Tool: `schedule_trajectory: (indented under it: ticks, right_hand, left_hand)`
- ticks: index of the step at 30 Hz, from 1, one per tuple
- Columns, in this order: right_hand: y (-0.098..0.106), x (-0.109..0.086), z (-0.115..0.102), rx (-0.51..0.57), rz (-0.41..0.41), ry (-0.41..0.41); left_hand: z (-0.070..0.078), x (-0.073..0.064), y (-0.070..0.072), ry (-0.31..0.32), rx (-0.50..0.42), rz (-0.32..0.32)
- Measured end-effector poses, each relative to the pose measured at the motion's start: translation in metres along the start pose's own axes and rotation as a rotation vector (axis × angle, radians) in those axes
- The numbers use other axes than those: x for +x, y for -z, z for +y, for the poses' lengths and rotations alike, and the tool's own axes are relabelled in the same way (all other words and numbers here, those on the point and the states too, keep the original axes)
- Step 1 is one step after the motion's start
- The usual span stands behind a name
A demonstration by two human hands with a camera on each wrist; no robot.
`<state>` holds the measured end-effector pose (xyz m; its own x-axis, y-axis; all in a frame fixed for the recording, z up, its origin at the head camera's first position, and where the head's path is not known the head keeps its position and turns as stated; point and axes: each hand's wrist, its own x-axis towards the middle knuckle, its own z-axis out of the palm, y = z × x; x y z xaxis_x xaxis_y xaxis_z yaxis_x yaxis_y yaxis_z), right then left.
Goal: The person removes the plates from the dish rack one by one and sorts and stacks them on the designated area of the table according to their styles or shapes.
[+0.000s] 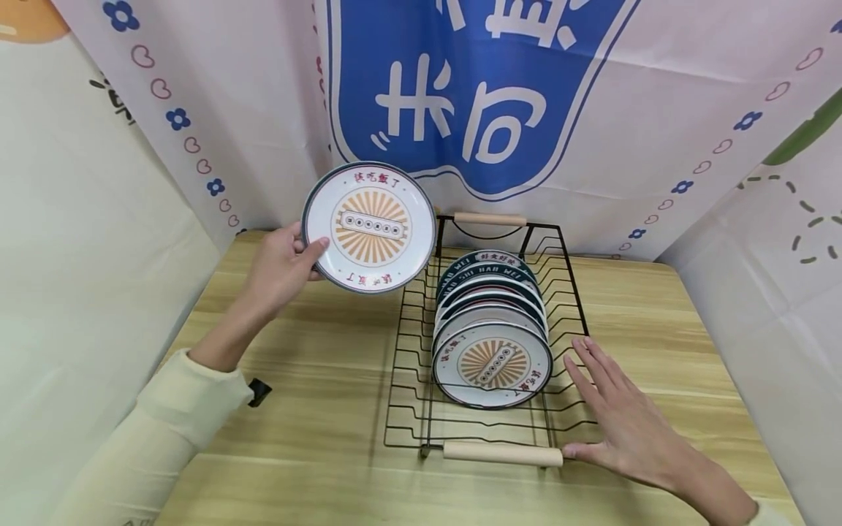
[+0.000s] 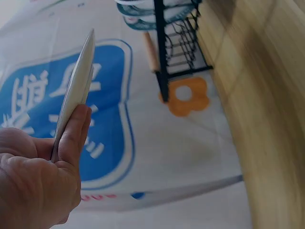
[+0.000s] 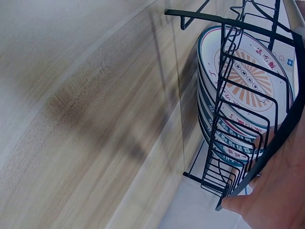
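Observation:
My left hand (image 1: 279,269) pinches the left edge of a round white plate (image 1: 371,226), with the thumb on its face and the fingers behind. The plate has a dark rim, red characters and an orange sunburst, and is raised left of the black wire dish rack (image 1: 574,281). In the left wrist view the plate (image 2: 76,86) appears edge-on. Several plates (image 1: 493,364) stand in a row in the rack, leaning on one another. Along the rack's right side lies my right hand (image 1: 631,431), fingers extended and thumb by the front wooden handle (image 1: 503,453).
The rack stands on a wood-grain table (image 1: 296,438), with a second wooden handle (image 1: 490,218) at its back. A printed cloth (image 1: 263,109) hangs behind the table. Near the left sleeve lies a small black object (image 1: 259,392).

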<state>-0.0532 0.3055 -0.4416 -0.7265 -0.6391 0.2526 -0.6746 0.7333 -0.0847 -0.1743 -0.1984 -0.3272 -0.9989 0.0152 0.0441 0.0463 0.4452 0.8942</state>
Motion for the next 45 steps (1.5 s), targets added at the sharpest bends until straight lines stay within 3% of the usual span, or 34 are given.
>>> schedule_trajectory:
  ticks: [5, 11, 17, 22, 27, 35, 45]
  right_hand:
    - [0.0, 0.0, 0.001, 0.003, 0.004, 0.001]
    - [0.001, 0.0, 0.001, 0.0, 0.005, -0.004]
    - [0.001, 0.0, -0.001, -0.021, -0.002, -0.001]
    - [-0.003, -0.001, -0.003, -0.027, -0.002, 0.019]
    - [-0.003, -0.002, -0.002, -0.02, 0.003, 0.018]
    - [0.0, 0.0, -0.001, -0.024, 0.006, 0.006]
    - [-0.001, 0.0, -0.001, -0.008, 0.006, 0.002]
  left_hand:
    - [-0.019, 0.012, 0.008, 0.071, -0.071, 0.033]
    - [-0.045, 0.026, 0.013, 0.163, -0.087, 0.07]
    - [-0.077, 0.031, 0.009, 0.278, -0.092, 0.064]
    - [-0.098, 0.03, -0.001, 0.294, -0.141, 0.041]
    - [-0.106, 0.038, -0.011, 0.33, -0.2, -0.007]
    - [-0.115, 0.051, -0.021, 0.389, -0.187, -0.108]
    - [-0.126, 0.054, -0.032, 0.427, -0.189, -0.124]
